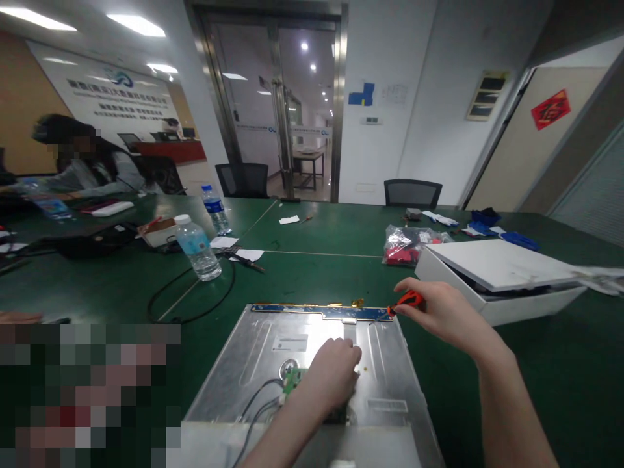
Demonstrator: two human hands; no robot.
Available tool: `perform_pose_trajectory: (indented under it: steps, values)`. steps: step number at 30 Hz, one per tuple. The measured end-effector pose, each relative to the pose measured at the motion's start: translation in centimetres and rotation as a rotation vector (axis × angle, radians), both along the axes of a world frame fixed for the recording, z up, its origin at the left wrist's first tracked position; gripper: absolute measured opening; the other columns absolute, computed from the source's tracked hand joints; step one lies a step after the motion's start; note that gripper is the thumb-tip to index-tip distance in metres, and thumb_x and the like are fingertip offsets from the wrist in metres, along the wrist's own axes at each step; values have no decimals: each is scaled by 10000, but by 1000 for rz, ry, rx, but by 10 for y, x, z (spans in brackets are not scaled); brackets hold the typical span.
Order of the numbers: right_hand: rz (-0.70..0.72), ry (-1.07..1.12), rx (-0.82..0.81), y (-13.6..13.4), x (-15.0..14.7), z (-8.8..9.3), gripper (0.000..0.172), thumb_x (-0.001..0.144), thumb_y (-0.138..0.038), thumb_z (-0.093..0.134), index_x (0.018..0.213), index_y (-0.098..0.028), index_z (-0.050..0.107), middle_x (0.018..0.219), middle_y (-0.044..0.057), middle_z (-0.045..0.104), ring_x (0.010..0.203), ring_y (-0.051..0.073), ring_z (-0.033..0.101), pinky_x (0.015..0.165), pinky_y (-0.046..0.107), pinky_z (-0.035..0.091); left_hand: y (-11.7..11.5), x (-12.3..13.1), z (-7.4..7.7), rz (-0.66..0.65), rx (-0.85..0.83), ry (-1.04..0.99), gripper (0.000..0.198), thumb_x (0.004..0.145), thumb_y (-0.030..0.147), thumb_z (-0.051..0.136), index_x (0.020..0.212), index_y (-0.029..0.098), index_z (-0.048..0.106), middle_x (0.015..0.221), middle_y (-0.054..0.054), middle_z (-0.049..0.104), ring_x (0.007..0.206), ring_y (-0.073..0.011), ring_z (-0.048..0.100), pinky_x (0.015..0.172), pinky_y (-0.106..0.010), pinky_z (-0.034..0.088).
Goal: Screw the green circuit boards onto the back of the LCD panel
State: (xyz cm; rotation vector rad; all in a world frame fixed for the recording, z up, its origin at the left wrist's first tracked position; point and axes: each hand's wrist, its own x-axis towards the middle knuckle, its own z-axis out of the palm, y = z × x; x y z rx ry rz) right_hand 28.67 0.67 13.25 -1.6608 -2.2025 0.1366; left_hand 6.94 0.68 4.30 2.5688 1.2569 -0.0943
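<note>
In front of me lies the metal back of a display panel [273, 351], with a long blue circuit board strip [312, 312] along its far edge. My right hand [433, 315] pinches an orange-handled screwdriver [409, 299] at the far right corner, its thin tip pointing left over the strip. My left hand [334, 370] is closed with curled fingers low over the panel's middle, beside a flat ribbon cable [350, 330]; whatever the fingers grip is hidden. Partly under my left forearm sits a green circuit board [294, 379], from which dark wires [258, 396] run toward me.
A white box [517, 305] with its lid askew stands right, near a plastic bag [412, 244] with red contents. Two water bottles [197, 250] and a black cable [190, 318] are left. A person [92, 159] sits at far left; the lower left is pixelated.
</note>
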Motion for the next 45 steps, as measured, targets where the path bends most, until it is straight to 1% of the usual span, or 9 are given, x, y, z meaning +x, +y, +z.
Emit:
perform_pose_trajectory:
  steps: [5, 10, 15, 21, 24, 27, 31, 39, 45]
  values:
    - [-3, 44, -17, -2, 4, 5, 255, 818, -370, 607, 1035, -237, 632, 910, 41, 703, 824, 219, 654, 687, 341, 480, 8, 14, -9, -55, 1, 92, 173, 808, 126, 530, 877, 124, 689, 927, -138, 688, 906, -288, 643, 800, -364, 471]
    - [25, 81, -16, -1, 3, 6, 265, 827, -377, 598, 1049, -237, 629, 939, 51, 701, 843, 220, 652, 710, 349, 482, 13, 15, -16, -66, -9, 75, 192, 795, 133, 534, 851, 143, 718, 847, -137, 709, 847, -268, 663, 763, -338, 481]
    - [18, 75, -7, 0, 4, 5, 261, 835, -374, 598, 1052, -231, 632, 944, 54, 704, 833, 221, 654, 704, 355, 488, 24, -3, -14, -27, -80, -82, 197, 735, 113, 546, 808, 179, 717, 790, -79, 718, 754, -230, 650, 678, -291, 461]
    - [3, 83, 3, 3, 3, 6, 251, 829, -358, 605, 1045, -235, 637, 938, 50, 708, 847, 229, 659, 696, 354, 492, 34, -25, -6, 59, -156, -324, 164, 763, 143, 515, 802, 173, 671, 794, -27, 691, 751, -172, 610, 673, -242, 417]
    - [6, 90, -17, 4, 2, 5, 256, 833, -358, 600, 1054, -233, 631, 937, 47, 707, 841, 225, 660, 692, 352, 494, 30, -32, -10, 139, -127, -357, 160, 763, 124, 499, 806, 169, 647, 828, -32, 685, 800, -183, 601, 708, -257, 413]
    - [20, 79, -1, 4, 2, 4, 256, 838, -364, 592, 1055, -233, 629, 932, 49, 706, 827, 220, 662, 694, 351, 494, 22, -35, -17, 160, -72, -317, 169, 768, 101, 489, 825, 177, 628, 875, -42, 671, 837, -198, 586, 739, -280, 407]
    - [27, 56, 12, 5, -1, 1, 249, 838, -348, 596, 1058, -236, 628, 950, 50, 706, 838, 220, 661, 708, 350, 485, 13, -34, -24, 146, -50, -277, 154, 770, 85, 500, 836, 176, 606, 896, -53, 651, 852, -205, 564, 737, -285, 398]
    - [65, 46, -19, 6, -11, -1, 237, 836, -338, 603, 1048, -232, 622, 925, 36, 703, 801, 199, 650, 665, 317, 465, 7, -30, -28, 59, -20, -235, 199, 827, 69, 441, 862, 177, 604, 923, -68, 625, 880, -213, 540, 751, -302, 390]
    - [102, 49, -34, 6, -16, -1, 256, 829, -335, 616, 1064, -234, 620, 934, 36, 706, 820, 201, 647, 688, 326, 456, 7, -31, -30, 20, -27, -227, 238, 781, 34, 440, 824, 176, 627, 918, -68, 626, 876, -215, 543, 757, -315, 387]
